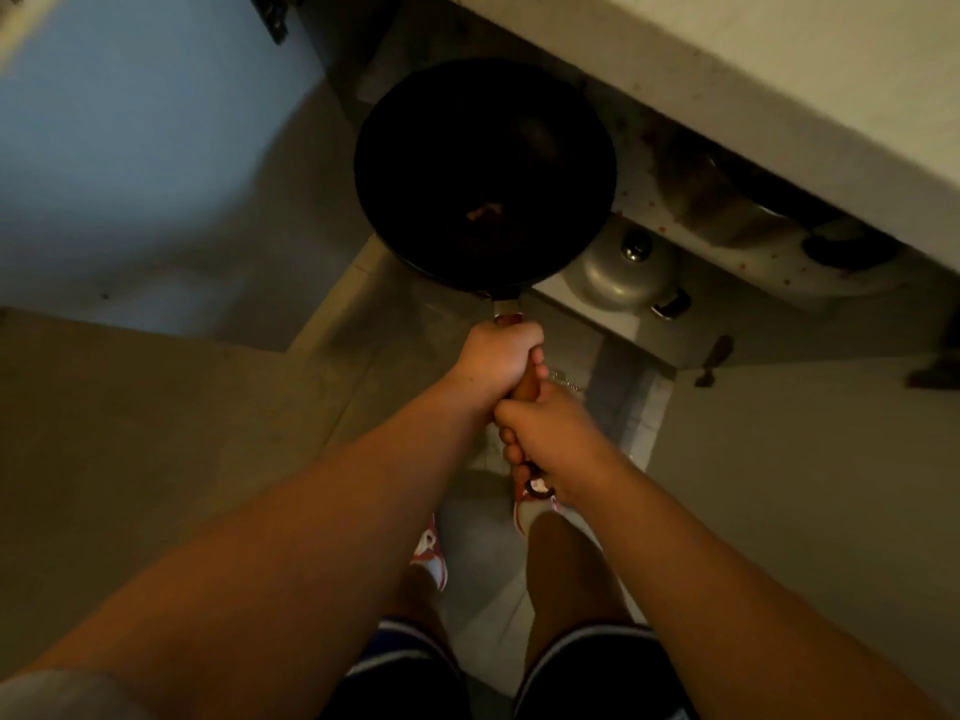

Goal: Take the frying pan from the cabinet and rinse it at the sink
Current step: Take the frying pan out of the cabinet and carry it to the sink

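Note:
A large black frying pan (pixel 485 174) hangs in the air in front of the open lower cabinet (pixel 727 210), its bowl facing up with a small brownish mark inside. Its brown wooden handle (pixel 524 389) runs toward me. My left hand (pixel 498 363) is wrapped around the handle close to the pan. My right hand (pixel 553 441) grips the handle's end, just behind the left one. The sink is not in view.
Inside the cabinet, a metal pot lid (pixel 623 272) with a knob lies on the shelf, with dark cookware (pixel 841 246) further right. The pale countertop edge (pixel 779 85) overhangs the cabinet. An open cabinet door (pixel 130 148) stands at left. My legs and shoes are below on the tiled floor.

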The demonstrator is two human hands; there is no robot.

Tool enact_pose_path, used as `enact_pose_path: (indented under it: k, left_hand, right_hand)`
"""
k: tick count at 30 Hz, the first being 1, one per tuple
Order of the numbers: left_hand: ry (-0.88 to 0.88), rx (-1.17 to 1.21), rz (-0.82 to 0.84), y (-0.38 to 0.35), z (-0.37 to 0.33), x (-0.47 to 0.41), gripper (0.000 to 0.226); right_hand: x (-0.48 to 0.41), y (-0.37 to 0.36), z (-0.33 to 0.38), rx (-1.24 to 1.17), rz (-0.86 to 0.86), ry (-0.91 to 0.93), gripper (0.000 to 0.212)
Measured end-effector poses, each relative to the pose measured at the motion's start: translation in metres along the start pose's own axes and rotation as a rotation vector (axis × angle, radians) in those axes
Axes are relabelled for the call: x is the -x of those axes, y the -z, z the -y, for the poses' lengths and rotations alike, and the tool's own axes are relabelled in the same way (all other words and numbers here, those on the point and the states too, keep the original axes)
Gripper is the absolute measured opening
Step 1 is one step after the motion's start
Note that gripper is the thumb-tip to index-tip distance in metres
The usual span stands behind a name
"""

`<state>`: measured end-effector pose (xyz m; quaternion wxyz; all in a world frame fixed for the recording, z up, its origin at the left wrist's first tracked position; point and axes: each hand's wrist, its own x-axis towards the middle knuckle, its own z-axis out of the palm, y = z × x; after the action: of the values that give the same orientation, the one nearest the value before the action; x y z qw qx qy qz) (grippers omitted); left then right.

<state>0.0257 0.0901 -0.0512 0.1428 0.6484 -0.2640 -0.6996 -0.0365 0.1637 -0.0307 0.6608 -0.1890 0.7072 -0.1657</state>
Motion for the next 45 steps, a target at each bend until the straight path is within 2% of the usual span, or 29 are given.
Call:
enact_pose_path:
  k: [6,12,15,19,21,25,29,33,37,40,45]
  left_hand:
    - [0.106,-0.088,0.052,0.011,0.041,0.094,0.016]
    - [0.165,-0.189,0.221,0.007,0.059,0.194,0.024]
    - [0.169,-0.252,0.335,0.004,0.064,0.232,0.029]
    - [0.126,-0.386,0.457,-0.003,0.068,0.267,0.032]
    - [0.116,-0.424,0.508,-0.007,0.07,0.281,0.032]
    - [0.047,-0.486,0.602,-0.021,0.077,0.306,0.038]
    - [0.012,-0.518,0.669,-0.04,0.086,0.33,0.038]
    - [-0.032,-0.575,0.72,-0.071,0.094,0.352,0.032]
    - [-0.146,-0.655,0.785,-0.11,0.099,0.365,0.031]
    - [-0.177,-0.678,0.822,-0.144,0.101,0.373,0.03]
    - [-0.23,-0.75,0.818,-0.212,0.11,0.39,0.026]
  right_hand:
    - [0.107,-0.026,-0.035,-0.129,-0.016,-0.093,0.005]
    - [0.218,-0.043,-0.058,-0.257,-0.08,-0.177,0.016]
    - [0.258,-0.046,-0.066,-0.289,-0.136,-0.12,0.022]
    - [0.297,-0.047,-0.077,-0.339,-0.23,-0.093,0.011]
    - [0.312,-0.05,-0.084,-0.37,-0.271,-0.07,0.031]
    - [0.34,-0.052,-0.1,-0.409,-0.37,-0.025,0.024]
    - [0.363,-0.05,-0.121,-0.482,-0.453,0.021,0.044]
    - [0.381,-0.038,-0.14,-0.574,-0.557,0.072,0.022]
    - [0.393,-0.016,-0.155,-0.71,-0.595,0.14,0.041]
    - [0.401,0.01,-0.166,-0.797,-0.62,0.177,0.025]
    - [0.415,0.068,-0.19,-0.902,-0.641,0.221,0.017]
